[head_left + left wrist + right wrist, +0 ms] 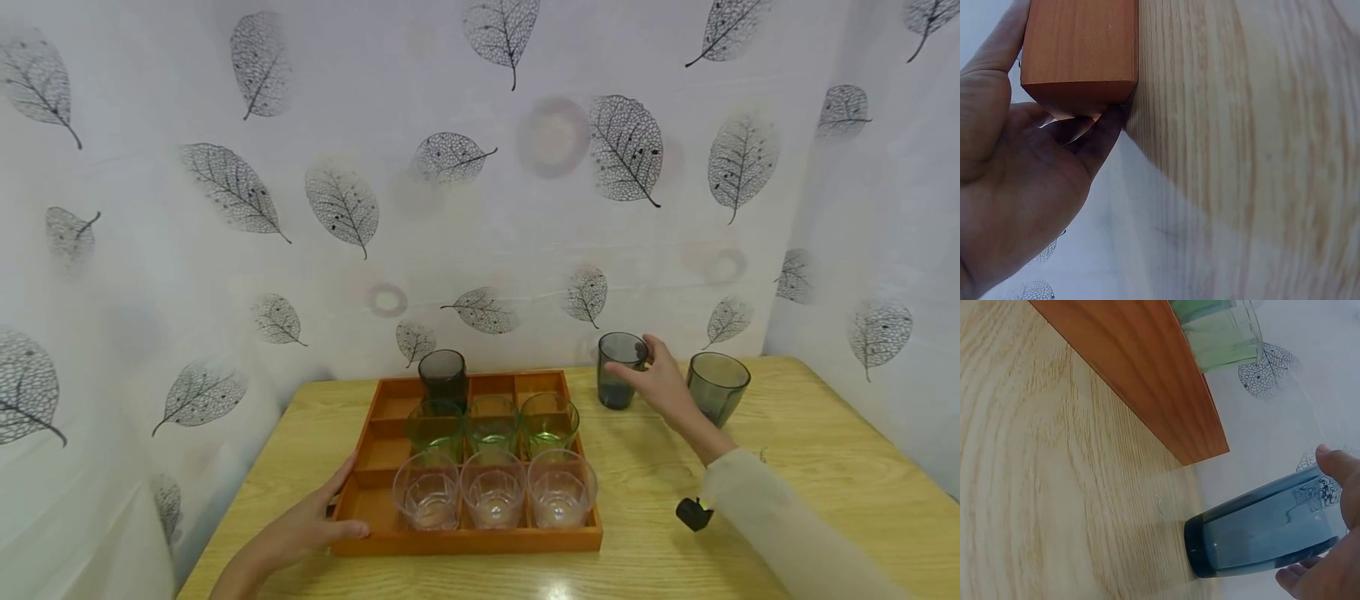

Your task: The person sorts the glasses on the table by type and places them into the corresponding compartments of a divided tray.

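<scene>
My right hand (660,379) grips a blue-grey tumbler (1266,525) near its rim, thumb on one side and fingers on the other. The tumbler is upright behind the tray's right side; whether its base touches the table I cannot tell. My left hand (300,529) holds the front left corner of an orange-brown wooden divided tray (465,543). In the left wrist view its thumb and fingers lie on different sides of the tray's corner (1079,44). A dark tumbler (442,379) stands in the tray's back row. Three green glasses (492,429) occupy the middle row, three clear glasses (493,496) the front.
An olive-grey tumbler (718,387) stands on the table right of my right hand. A small black device (693,514) is beside the right sleeve (780,517). The wooden table (645,533) ends at a leaf-patterned curtain (480,208).
</scene>
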A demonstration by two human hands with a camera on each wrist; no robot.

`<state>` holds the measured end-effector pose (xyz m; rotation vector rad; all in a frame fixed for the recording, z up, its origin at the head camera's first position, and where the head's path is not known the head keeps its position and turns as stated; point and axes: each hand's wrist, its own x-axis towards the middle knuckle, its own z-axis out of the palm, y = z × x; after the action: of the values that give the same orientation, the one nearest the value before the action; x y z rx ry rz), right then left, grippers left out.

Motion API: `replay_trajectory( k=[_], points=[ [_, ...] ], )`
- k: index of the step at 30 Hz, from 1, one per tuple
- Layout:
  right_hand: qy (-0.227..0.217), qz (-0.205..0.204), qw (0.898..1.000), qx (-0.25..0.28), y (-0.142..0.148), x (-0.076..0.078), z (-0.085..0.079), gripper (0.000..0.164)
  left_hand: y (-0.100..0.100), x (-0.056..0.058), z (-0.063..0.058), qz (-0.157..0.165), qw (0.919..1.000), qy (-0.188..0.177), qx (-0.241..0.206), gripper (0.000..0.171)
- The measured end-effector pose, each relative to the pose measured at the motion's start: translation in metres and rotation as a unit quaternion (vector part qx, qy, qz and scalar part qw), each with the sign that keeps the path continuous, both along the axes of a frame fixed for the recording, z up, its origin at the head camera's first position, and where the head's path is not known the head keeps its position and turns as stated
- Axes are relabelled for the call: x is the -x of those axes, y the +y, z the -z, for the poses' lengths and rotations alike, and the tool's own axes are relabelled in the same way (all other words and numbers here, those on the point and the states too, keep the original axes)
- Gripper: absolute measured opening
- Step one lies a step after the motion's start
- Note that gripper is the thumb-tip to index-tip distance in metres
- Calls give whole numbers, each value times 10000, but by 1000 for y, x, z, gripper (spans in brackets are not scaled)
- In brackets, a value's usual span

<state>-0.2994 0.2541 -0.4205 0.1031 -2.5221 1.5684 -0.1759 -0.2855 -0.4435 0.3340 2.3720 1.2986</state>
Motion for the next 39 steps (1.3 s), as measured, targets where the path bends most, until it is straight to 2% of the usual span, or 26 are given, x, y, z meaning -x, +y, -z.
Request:
replay_trajectory(
  k=[10, 18, 25, 32, 39],
  points=[
    [54, -57, 9999, 110, -1, 9, 9, 108, 0, 2, 0, 25, 10000, 12, -6, 105],
    [126, -62, 9998, 127, -3, 11, 11, 100, 0, 1, 0, -10, 10000, -8, -17, 105],
    [175, -129, 9997, 118, -4, 9, 9, 97, -2, 1, 1, 0, 10000, -25, -85, 104],
    [235, -30, 9997, 49, -5, 6, 11, 94, -1, 0, 0, 33, 10000, 19, -41, 104],
    [86, -81, 9999, 95, -9, -3, 4, 97, -1, 0, 0, 5, 10000, -8, -9, 104]
  ],
)
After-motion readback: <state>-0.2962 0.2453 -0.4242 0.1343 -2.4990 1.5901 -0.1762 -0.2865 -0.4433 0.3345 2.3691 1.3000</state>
